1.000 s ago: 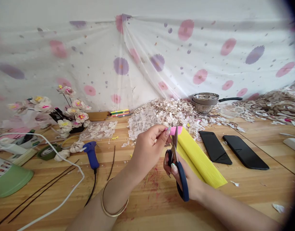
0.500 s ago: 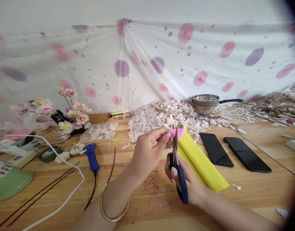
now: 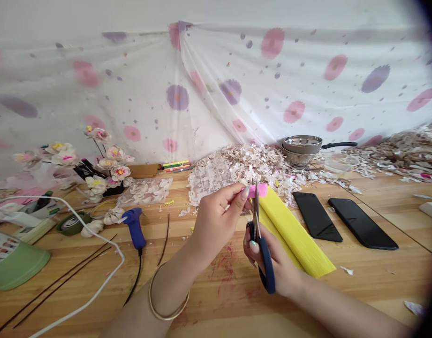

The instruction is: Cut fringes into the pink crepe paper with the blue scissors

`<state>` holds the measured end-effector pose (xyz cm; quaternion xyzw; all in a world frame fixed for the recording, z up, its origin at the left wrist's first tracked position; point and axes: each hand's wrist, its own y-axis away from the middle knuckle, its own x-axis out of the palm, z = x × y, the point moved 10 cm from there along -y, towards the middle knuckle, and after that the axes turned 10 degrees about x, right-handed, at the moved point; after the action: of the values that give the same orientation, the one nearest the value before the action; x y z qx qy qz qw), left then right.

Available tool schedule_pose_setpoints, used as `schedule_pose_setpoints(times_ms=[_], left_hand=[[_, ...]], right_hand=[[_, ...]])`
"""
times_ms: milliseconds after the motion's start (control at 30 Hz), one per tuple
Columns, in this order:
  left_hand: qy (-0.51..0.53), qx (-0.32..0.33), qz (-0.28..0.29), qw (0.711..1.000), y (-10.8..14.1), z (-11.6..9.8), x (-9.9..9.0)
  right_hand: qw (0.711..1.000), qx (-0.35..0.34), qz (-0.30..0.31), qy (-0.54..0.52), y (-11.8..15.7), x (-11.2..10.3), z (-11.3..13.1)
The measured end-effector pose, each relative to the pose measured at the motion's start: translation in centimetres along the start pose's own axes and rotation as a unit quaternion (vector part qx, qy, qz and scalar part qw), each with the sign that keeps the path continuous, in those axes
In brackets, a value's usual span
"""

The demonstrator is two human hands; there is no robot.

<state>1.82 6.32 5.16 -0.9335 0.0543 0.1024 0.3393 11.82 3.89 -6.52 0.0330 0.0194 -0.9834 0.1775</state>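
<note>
Between thumb and fingers, my left hand pinches a small strip of pink paper. My right hand has its fingers through the handles of dark blue scissors, blades pointing up. The blades cross the pink strip just right of my left fingertips and look nearly closed on it; whether the paper is cut through I cannot tell. Beneath and behind my right hand, a folded sheet of yellow crepe paper lies slanted on the wooden table.
Two black phones lie to the right. A blue glue gun with its cord is at left, near dark thin sticks and a white cable. Behind are heaped pale petals, metal bowls and handmade flowers.
The scissor blades have come closer together across the pink strip. Both hands otherwise stay nearly in place, and the view has shifted slightly.
</note>
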Motion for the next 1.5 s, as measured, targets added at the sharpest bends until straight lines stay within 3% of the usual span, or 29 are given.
schedule_pose_setpoints(times_ms=[167, 933, 1500], left_hand=[[0.009, -0.002, 0.005, 1.000, -0.1, -0.2, 0.0], [0.005, 0.021, 0.000, 1.000, -0.5, -1.0, -0.8], [0.017, -0.012, -0.015, 1.000, -0.4, 0.0, -0.9]], right_hand=[[0.999, 0.031, 0.016, -0.039, -0.1, 0.2, -0.4], [0.999, 0.034, -0.003, -0.011, -0.1, 0.0, -0.2], [0.999, 0.024, -0.022, -0.013, -0.2, -0.4, -0.3]])
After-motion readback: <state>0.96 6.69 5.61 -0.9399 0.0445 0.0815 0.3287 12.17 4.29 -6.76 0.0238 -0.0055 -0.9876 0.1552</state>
